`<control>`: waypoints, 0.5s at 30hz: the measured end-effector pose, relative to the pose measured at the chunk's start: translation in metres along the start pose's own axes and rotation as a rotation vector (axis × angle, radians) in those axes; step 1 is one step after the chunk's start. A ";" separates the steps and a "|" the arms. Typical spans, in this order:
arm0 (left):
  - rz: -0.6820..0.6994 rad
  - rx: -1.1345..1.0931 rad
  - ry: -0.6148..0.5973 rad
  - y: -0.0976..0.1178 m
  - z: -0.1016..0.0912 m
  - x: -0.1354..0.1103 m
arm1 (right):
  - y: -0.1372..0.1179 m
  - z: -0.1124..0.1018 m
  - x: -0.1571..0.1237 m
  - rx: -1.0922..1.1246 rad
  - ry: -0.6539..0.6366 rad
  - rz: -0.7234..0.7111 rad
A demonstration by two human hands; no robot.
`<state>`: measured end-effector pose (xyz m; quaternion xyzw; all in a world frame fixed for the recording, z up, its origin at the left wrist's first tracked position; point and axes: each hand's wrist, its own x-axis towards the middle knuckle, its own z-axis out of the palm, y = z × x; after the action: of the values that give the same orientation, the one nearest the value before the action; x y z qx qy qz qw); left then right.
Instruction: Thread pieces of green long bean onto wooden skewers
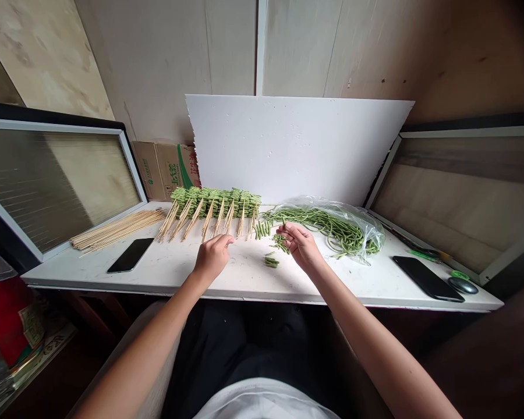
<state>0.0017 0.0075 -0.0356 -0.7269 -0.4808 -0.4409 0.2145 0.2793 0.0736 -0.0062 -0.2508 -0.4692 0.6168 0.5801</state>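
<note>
Pinching a short green bean piece [283, 223] in our right hand [301, 245], we are holding it apart from our empty left hand [212, 259], which is hovering just before green bean-threaded bamboo skewers [209, 212].

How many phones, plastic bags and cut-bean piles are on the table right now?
Phones: 2
Plastic bags: 1
Cut-bean piles: 3
Total: 6

Head camera, facing forward and down
</note>
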 end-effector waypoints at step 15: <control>0.104 0.128 0.134 0.015 -0.022 0.014 | -0.021 0.018 -0.014 -0.127 0.060 -0.198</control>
<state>0.0073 -0.0084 -0.0110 -0.7044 -0.4543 -0.4454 0.3147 0.2764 0.0525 0.0165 -0.2579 -0.5121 0.5178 0.6349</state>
